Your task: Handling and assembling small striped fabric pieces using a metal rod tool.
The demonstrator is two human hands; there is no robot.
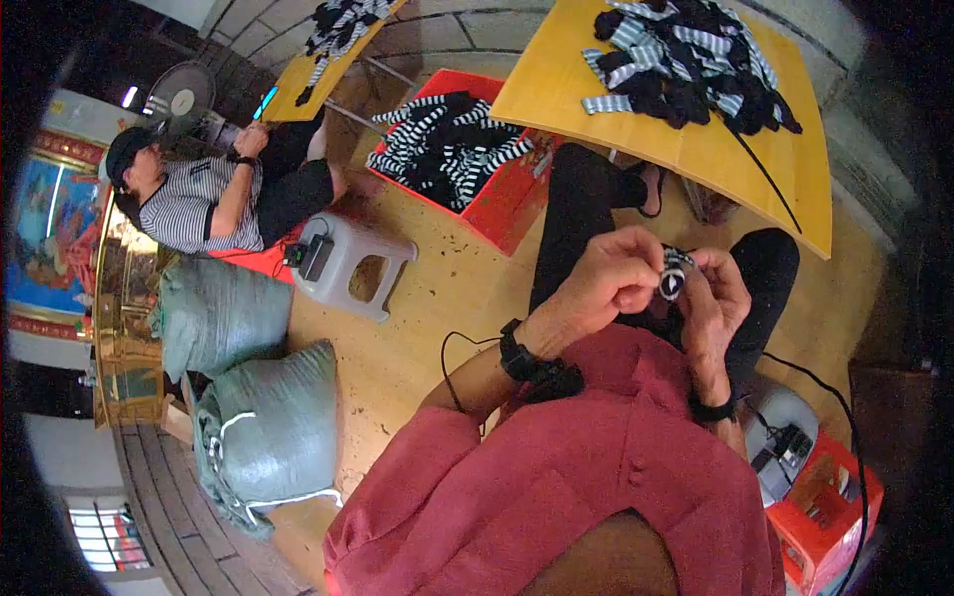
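Over my lap, both hands hold a black-and-white striped sock (673, 282), its rolled white edge forming a small ring facing me. My left hand (613, 281) pinches the ring's left side between thumb and fingertips. On the other side, my right hand (719, 300) is closed around the knit, its fingers curled. The rest of the sock is partly hidden by the hands. A heap of similar striped and black socks (686, 65) lies on the yellow table (636, 139) in front of me, a thin dark rod (763, 179) beside it.
A red crate (507, 209) full of striped socks stands ahead left. Beyond it, a seated person (204, 204) holds something blue near a second table (323, 84). A grey stool (348, 260) and stuffed green sacks (273, 427) are left; a red crate (820, 507) and cable (845, 407) right.
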